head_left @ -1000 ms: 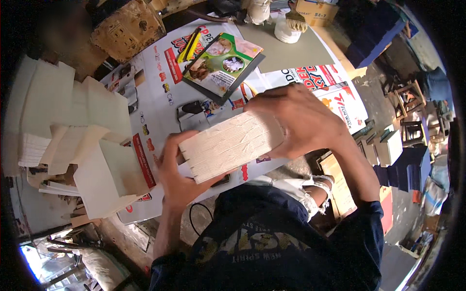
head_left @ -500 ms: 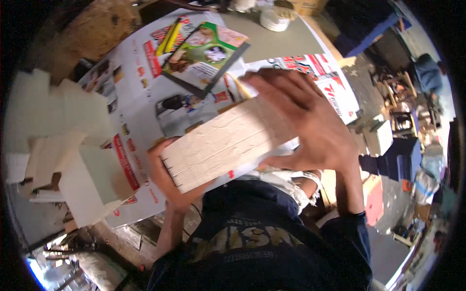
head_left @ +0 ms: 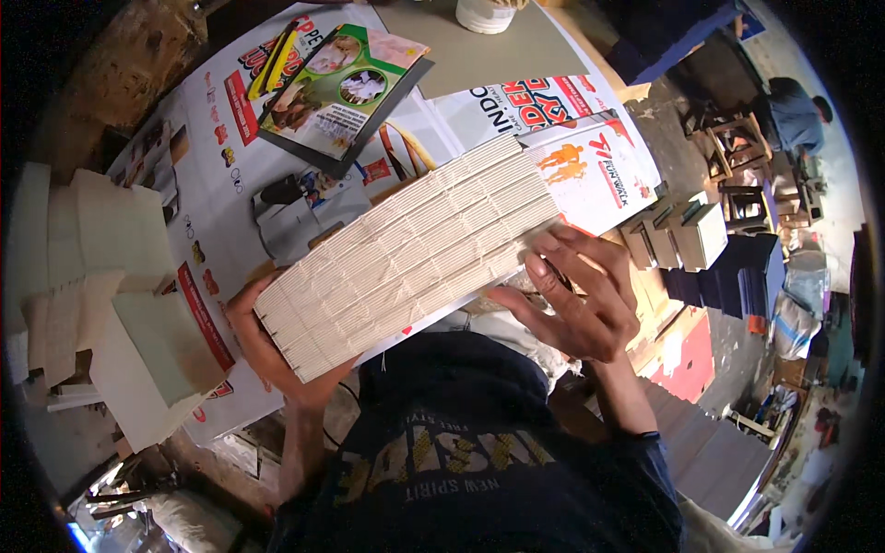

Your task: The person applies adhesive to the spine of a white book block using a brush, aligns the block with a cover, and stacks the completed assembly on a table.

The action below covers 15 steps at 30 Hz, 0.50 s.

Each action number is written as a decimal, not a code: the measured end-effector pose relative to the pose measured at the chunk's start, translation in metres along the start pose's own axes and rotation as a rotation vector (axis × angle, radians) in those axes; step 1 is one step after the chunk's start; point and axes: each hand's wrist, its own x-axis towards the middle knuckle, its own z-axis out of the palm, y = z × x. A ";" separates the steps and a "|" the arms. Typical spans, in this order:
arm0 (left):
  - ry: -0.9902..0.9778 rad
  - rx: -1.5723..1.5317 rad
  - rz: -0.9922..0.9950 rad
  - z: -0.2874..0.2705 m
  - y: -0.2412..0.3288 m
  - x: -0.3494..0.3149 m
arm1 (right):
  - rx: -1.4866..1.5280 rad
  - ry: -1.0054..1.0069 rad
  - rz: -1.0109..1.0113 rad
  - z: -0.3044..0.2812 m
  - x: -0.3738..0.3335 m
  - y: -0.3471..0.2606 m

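A thick stack of sewn book blocks (head_left: 406,258) is tilted across the middle, its pale ribbed spines and rows of stitching facing up. My left hand (head_left: 267,346) is closed around the stack's left end, fingers on the far side and palm along the near corner. At the right end, my right hand (head_left: 585,300) has its fingers bent and apart, fingertips at the near right corner of the stack. Its thumb reaches toward the near side. A short loose thread hangs from the near edge. The pages below the spines are mostly hidden.
Printed poster sheets (head_left: 212,175) cover the table. Beyond the stack lie a picture-covered book (head_left: 336,88), a yellow cutter (head_left: 277,60) and a white tub (head_left: 486,14). More book blocks (head_left: 138,350) stand at left; others (head_left: 687,235) stand at right beside dark blue stacks (head_left: 737,281).
My right hand has drawn back from over the spines to the near right corner. The stack has shifted left, with more of its spines uncovered. My left hand keeps its grip.
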 end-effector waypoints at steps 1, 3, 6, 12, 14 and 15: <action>0.019 0.060 0.000 0.000 0.002 0.001 | 0.014 -0.014 0.009 -0.001 0.002 -0.001; -0.021 0.103 0.046 -0.003 0.003 0.005 | 0.029 -0.009 0.019 -0.001 0.009 -0.003; -0.047 -0.039 0.016 -0.005 -0.002 0.002 | 0.040 -0.018 -0.002 -0.002 0.012 -0.001; -0.031 -0.025 0.066 -0.003 0.001 0.003 | -0.012 -0.193 0.111 -0.017 0.031 -0.017; -0.031 -0.054 0.096 -0.002 0.006 0.006 | 0.125 -0.183 0.114 -0.012 0.043 -0.026; -0.036 -0.055 0.102 -0.003 0.005 0.005 | 0.175 -0.198 0.136 -0.012 0.052 -0.031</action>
